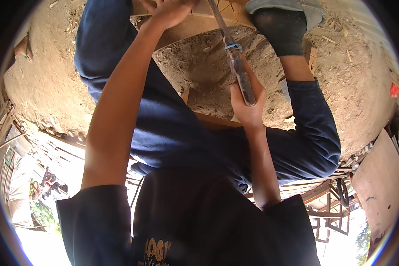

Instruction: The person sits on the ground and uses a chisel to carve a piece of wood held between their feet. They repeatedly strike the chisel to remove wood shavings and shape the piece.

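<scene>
My right hand point(248, 102) is closed around the worn handle of a long, narrow metal tool point(232, 53) with a blue tie near the top of its grip. Its blade runs up past the upper edge, so I cannot make out its kind. Beneath the blade lies a wooden board point(190, 27) with lines or cuts crossing its surface. My left hand point(170, 14) rests on the board left of the blade, fingers apart and partly cut off by the frame. My right foot point(281, 29), in a dark covering, is by the board's right end.
Loose dirt with wood chips point(350, 88) surrounds me. Another wood strip point(215, 119) lies under my legs. Another person's foot point(24, 48) shows at far left. Behind me stand a wooden frame point(330, 208) and a flat panel point(379, 186); a red scrap point(394, 90) lies at right.
</scene>
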Tool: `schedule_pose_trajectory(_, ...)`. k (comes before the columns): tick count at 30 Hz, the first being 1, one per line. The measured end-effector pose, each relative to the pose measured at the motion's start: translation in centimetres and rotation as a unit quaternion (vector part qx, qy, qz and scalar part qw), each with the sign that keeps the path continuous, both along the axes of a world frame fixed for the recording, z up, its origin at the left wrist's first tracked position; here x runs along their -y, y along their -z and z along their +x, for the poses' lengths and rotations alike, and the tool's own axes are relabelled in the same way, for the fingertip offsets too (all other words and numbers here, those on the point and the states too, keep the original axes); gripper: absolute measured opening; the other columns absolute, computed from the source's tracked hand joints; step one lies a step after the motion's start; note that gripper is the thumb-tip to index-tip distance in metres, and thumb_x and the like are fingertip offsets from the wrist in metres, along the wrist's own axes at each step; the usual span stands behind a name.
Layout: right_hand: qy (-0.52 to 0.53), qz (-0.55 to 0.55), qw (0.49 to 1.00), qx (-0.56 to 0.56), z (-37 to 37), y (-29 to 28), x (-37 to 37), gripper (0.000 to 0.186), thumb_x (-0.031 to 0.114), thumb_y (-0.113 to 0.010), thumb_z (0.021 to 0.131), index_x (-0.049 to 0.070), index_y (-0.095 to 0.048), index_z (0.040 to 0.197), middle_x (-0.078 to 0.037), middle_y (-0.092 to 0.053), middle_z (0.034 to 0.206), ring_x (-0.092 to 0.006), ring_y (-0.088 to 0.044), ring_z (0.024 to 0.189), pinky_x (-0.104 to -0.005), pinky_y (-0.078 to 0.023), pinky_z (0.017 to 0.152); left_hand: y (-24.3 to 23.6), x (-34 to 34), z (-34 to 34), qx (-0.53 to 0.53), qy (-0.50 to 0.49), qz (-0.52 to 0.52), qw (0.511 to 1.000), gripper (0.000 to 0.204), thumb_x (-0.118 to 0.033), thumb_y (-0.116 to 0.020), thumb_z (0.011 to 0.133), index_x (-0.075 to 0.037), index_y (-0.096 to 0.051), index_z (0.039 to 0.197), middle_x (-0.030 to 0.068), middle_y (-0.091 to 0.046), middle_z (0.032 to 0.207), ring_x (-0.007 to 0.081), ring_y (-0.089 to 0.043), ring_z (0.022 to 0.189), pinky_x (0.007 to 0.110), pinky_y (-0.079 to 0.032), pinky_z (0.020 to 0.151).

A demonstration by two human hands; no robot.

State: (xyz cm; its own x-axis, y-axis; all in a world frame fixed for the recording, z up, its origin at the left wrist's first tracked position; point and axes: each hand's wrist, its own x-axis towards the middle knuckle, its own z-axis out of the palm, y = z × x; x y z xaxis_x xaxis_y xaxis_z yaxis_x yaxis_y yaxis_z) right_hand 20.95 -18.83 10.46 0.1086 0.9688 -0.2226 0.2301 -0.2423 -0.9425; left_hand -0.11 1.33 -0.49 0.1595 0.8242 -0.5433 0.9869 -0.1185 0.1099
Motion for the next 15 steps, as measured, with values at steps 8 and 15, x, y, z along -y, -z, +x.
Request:
schedule_pose_trajectory(8, -0.003, 0.016, 0.999, 0.042, -1.3, 1.0, -2.6, 0.063, -0.002, -0.063, 0.081, 0.0, -0.052, 0.143, -0.013, -0.067, 0.085, -0.017, -0.064, 0.069, -0.0275, -0.052, 0.068, 1.1, -0.3, -0.4, 0.013, 0.01, 0.017, 1.0, 0.053, -0.048, -0.034, 0.106, -0.013, -0.049, 0.144, 0.0194, -0.031, 0.149, 0.0433, -0.012, 0.149, 0.08, -0.001, 0.11)
schedule_pose_trajectory(15, -0.024, -0.081, 0.996, -0.005, -1.1, -0.6, -3.5, 0.061, -0.007, -0.058, 0.084, 0.0, -0.051, 0.144, -0.017, -0.068, 0.126, -0.0147, -0.068, 0.106, -0.0277, -0.052, 0.087, -2.8, -0.7, 1.1, 0.032, -0.011, -0.073, 0.997, 0.051, -0.046, -0.033, 0.107, -0.02, -0.048, 0.147, 0.0173, -0.032, 0.15, 0.0414, -0.012, 0.149, 0.078, 0.003, 0.112)
